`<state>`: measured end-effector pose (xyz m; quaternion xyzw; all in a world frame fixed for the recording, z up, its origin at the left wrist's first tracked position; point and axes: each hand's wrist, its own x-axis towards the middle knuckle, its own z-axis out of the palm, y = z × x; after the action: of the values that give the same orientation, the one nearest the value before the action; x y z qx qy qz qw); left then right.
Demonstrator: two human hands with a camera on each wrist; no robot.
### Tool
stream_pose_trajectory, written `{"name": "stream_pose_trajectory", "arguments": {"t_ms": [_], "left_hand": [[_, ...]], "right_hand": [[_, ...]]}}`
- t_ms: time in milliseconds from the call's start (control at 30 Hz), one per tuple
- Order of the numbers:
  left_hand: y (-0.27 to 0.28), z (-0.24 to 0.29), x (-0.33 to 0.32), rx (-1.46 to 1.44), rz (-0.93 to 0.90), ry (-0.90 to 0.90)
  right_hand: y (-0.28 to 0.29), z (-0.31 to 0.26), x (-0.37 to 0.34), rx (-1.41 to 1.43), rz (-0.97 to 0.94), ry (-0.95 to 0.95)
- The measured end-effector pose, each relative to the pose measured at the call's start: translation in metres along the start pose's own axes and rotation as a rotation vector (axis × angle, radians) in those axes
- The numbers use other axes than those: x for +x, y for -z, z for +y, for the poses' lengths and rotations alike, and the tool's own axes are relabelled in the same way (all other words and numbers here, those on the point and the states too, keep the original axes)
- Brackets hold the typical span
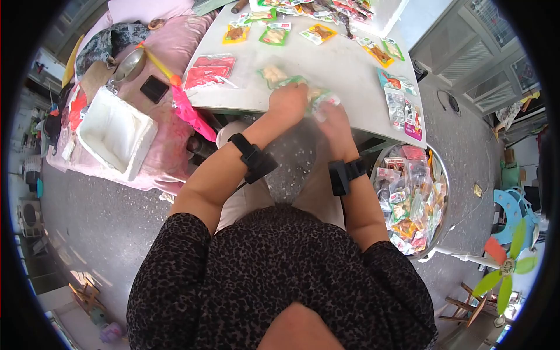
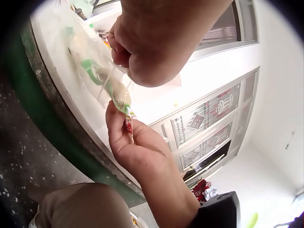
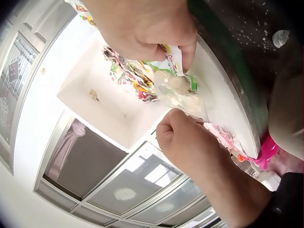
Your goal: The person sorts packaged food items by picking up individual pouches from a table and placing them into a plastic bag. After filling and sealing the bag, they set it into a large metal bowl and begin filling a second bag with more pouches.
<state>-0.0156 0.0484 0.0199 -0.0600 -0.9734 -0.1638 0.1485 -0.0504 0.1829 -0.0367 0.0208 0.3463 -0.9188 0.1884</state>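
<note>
At the near table edge, the left hand grips a clear plastic bag with pale pieces showing in it. Close beside it, the right hand pinches a green-edged packet with a white and red end. In the left wrist view the curled left hand holds film above the packet, whose end lies between thumb and fingers of the right hand. From the right wrist, the right hand pinches the packet's printed end, and the left hand is a fist at the bag's edge.
Food packets lie along the table, with red ones at left and others at right. A white foam box stands at the back. Right of the table is a basin of packets; left, a foam box on pink cloth.
</note>
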Motion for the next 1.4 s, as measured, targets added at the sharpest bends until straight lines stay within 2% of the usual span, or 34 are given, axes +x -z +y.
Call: {"name": "stream_pose_trajectory", "arguments": {"t_ms": [67,167,233,267,367,433,500,600,700,800,867,900,967,1033,1067,1133,1200,1300,1367,1400], "left_hand": [[-0.002,0.002,-0.001,-0.006,-0.011,-0.010],[0.003,0.009,-0.001,-0.007,-0.016,-0.039],[-0.002,0.010,0.001,-0.017,0.003,-0.041],[-0.004,0.010,0.001,-0.023,0.011,-0.041],[-0.004,0.007,0.000,-0.024,0.061,-0.003],[-0.006,0.002,-0.009,-0.058,0.092,-0.052],[-0.006,-0.002,-0.013,-0.092,0.101,-0.058],[-0.009,-0.003,-0.016,-0.145,0.090,-0.039],[-0.012,-0.004,-0.017,-0.202,0.128,-0.066],[-0.012,-0.005,-0.014,-0.243,0.120,-0.046],[-0.013,-0.007,-0.010,-0.236,0.070,-0.009],[-0.016,-0.011,-0.009,-0.250,0.067,-0.053],[-0.022,-0.021,-0.009,-0.279,0.057,-0.141],[-0.010,-0.022,-0.011,-0.270,0.017,-0.158],[-0.005,-0.023,-0.013,-0.267,-0.004,-0.169],[-0.006,-0.028,-0.020,-0.242,0.070,-0.241],[-0.009,-0.028,-0.025,-0.163,0.091,-0.284],[-0.017,-0.034,-0.026,0.001,0.028,-0.278],[-0.029,-0.042,-0.024,0.032,-0.048,-0.251],[-0.033,-0.043,-0.022,0.024,-0.028,-0.239]], "right_hand": [[0.000,0.007,0.000,-0.354,-0.190,0.233],[0.003,0.020,0.019,-0.792,-0.323,0.443],[0.010,0.030,0.040,-0.929,-0.340,0.402],[0.013,0.035,0.051,-0.934,-0.338,0.315],[-0.002,0.032,0.051,-0.800,-0.399,0.228],[-0.012,0.025,0.050,-1.109,-0.449,0.237],[-0.014,0.012,0.052,-1.874,-0.450,0.244],[-0.049,-0.011,0.029,-1.886,-0.209,0.071],[-0.042,0.000,0.032,-0.918,-0.268,-0.079],[-0.035,0.014,0.048,-0.360,-0.174,-0.283],[-0.037,0.010,0.047,-0.387,-0.185,-0.293],[-0.040,0.009,0.045,-0.400,-0.192,-0.300],[-0.030,0.002,0.044,-0.922,-0.438,-0.029],[-0.011,-0.008,0.044,-1.103,-0.528,0.031],[0.000,-0.012,0.045,-1.024,-0.494,-0.053],[0.003,-0.021,0.039,-0.834,-0.324,-0.199],[0.001,-0.035,0.031,-0.599,-0.069,-0.319],[-0.007,-0.046,0.031,-0.645,-0.015,-0.284],[0.003,-0.053,0.045,-0.755,-0.067,-0.261],[0.005,-0.058,0.050,-0.810,-0.095,-0.253]]}}
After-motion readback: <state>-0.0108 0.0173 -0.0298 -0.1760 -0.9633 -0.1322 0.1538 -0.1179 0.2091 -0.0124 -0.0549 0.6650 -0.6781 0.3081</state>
